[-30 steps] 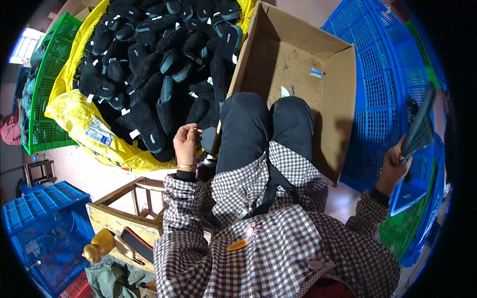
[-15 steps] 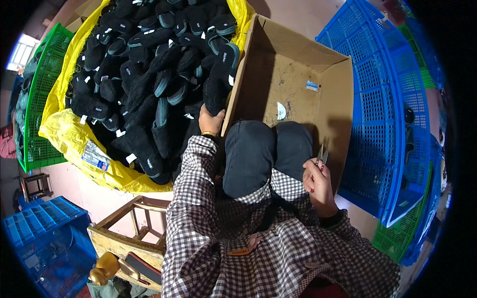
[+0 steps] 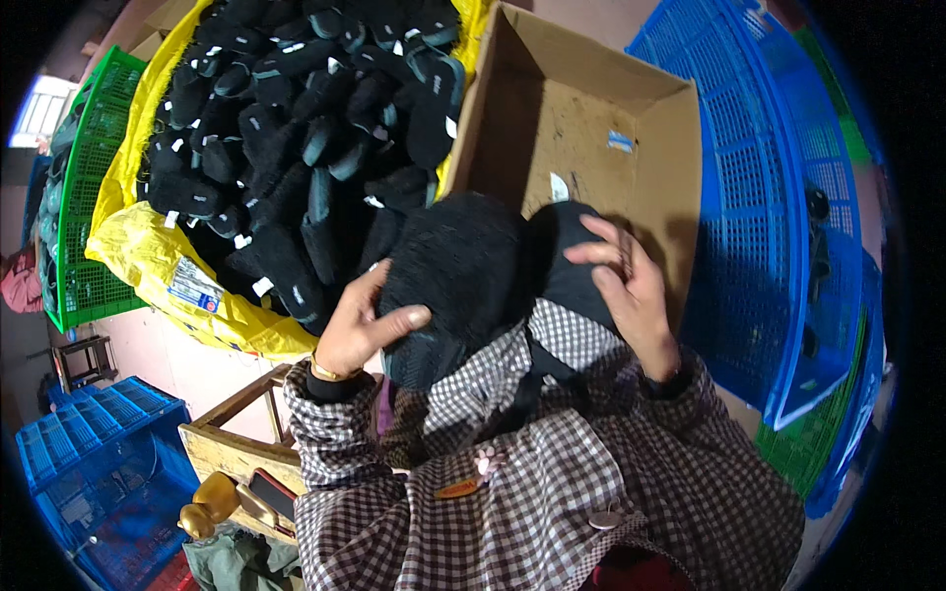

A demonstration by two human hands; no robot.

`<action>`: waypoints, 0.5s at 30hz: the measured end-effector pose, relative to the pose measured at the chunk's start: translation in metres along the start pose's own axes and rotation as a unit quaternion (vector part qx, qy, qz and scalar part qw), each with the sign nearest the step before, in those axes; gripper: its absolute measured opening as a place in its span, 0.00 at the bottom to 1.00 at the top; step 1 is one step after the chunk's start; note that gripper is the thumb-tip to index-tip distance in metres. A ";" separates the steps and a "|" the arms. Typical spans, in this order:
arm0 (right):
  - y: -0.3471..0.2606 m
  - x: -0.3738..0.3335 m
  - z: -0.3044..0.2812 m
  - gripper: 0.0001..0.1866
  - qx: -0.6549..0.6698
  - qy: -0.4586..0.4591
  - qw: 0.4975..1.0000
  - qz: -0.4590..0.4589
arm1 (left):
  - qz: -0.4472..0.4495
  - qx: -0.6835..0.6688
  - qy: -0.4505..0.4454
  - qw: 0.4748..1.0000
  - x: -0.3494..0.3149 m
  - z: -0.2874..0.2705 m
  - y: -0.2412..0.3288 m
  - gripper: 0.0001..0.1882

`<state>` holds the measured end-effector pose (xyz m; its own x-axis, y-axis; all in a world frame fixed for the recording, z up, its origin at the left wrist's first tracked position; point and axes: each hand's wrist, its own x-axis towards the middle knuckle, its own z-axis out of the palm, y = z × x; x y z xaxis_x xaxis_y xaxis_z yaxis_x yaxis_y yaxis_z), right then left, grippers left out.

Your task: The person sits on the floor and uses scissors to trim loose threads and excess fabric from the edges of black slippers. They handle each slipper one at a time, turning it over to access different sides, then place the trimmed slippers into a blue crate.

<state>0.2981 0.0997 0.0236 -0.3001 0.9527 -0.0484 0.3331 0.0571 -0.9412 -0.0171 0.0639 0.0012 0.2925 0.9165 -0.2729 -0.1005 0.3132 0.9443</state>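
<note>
A fuzzy black slipper (image 3: 448,281) lies over my left thigh. My left hand (image 3: 357,327) grips its near left side, thumb on top. To the right, my right hand (image 3: 629,286) is raised over the other dark-covered knee, its fingers curved and partly apart. A small dark loop shows among these fingers, seemingly the handle of the scissors; their blades are hidden. Many more black slippers (image 3: 286,138) with grey edges and white tags are heaped in a yellow woven sack (image 3: 123,197) at the far left.
A cardboard box (image 3: 616,89), with scraps and loose threads on its bottom, stands ahead of my knees. Blue crates (image 3: 739,197) line the right. At left are a green crate (image 3: 94,197), a blue crate (image 3: 99,433) and a wooden stool (image 3: 236,448) bearing a phone (image 3: 271,492).
My left hand has left the heap and come back to my lap with a slipper. My right hand has risen toward it; the scissors' blades, seen before, are now hidden.
</note>
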 end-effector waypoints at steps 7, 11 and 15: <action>0.031 -0.009 -0.005 0.22 -0.043 -0.230 0.972 0.019 | 0.074 0.255 -0.101 0.959 0.005 0.067 -0.019 0.31; 0.067 -0.045 0.003 0.21 0.098 -0.142 0.985 0.026 | 0.162 0.312 -0.071 0.933 0.018 0.099 -0.021 0.28; 0.065 -0.052 -0.002 0.22 0.033 -0.149 0.988 0.034 | 0.222 0.332 -0.052 0.915 0.030 0.115 -0.028 0.15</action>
<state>0.3377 0.0543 -0.0342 -0.5315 0.8233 -0.1992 0.3058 -0.0328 -0.9515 0.1038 0.0541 -0.0124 0.4553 0.8773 0.1521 0.3582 -0.3368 0.8708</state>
